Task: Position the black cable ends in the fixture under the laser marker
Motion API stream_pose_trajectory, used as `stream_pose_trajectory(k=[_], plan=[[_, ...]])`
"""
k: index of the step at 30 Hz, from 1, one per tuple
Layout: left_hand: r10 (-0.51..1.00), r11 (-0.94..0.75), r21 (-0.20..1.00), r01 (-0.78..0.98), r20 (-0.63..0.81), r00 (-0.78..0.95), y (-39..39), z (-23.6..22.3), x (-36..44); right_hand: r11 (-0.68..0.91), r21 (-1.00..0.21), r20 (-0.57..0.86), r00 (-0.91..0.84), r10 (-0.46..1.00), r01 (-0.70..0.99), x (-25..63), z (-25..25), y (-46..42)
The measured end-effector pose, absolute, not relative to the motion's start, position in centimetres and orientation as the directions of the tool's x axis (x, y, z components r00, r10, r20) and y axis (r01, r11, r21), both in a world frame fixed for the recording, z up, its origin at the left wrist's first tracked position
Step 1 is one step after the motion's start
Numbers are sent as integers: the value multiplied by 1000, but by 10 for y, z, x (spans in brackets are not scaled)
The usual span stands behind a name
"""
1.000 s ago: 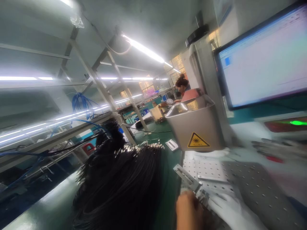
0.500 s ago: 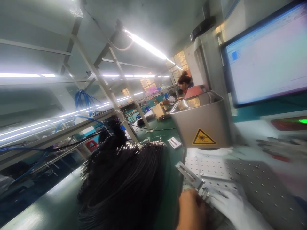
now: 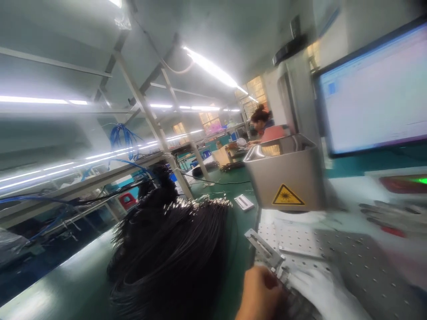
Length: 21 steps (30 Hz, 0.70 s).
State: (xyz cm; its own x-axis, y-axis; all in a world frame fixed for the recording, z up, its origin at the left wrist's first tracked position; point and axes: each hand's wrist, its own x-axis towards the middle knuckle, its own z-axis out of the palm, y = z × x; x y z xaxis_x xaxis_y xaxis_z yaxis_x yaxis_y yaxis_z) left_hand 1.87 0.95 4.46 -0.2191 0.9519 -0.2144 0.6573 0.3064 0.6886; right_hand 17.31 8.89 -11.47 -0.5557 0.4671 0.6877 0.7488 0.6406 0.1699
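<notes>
Compared with half a second earlier, the left hand [image 3: 258, 291] had eased slightly toward nine o'clock against the metal fixture [image 3: 265, 250], while the grey housing [image 3: 298, 171] had slid toward four o'clock in the view, probably because the head turned.

With clock directions read from the fixture, the hand sat at six o'clock, fingers curled against its near end; their tips were hidden, so whether that grip was closed on anything I could not tell. At four o'clock the right hand [image 3: 313, 284], in a white glove, met the fixture's near end, too blurred to show its grip.

The fixture itself lay aslant at the left edge of the perforated plate [image 3: 367, 266], short of the housing at one o'clock. The two hands flanking its near end were presumably there to steady it. The black cable bundle [image 3: 173, 249] rested on the green worktop [image 3: 66, 275] at nine o'clock, a spot that likely kept it within the left hand's reach. A loose grey glove [image 3: 400, 215] lay at two o'clock, set aside from the fixture.

Beyond those shifts, the bundle looked unchanged, and both hands remained at the fixture.
</notes>
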Motion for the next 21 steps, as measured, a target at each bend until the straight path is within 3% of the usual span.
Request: stream_pose_trajectory(k=[3,8,14,21], plan=[[951,307,708,636,-195,-241,8,40,11,633,142,638,-559,529,761,173,-107,86],[962,239,724,647,-88,-257,9,29,10,693,94,644,-574,505,715,176,-101,88],[979,158,617,771,3,-203,16,23,14,620,62,603,-525,601,782,170,-101,89],[989,-14,602,798,127,-79,24,7,14,573,29,645,-453,615,819,168,-92,78]])
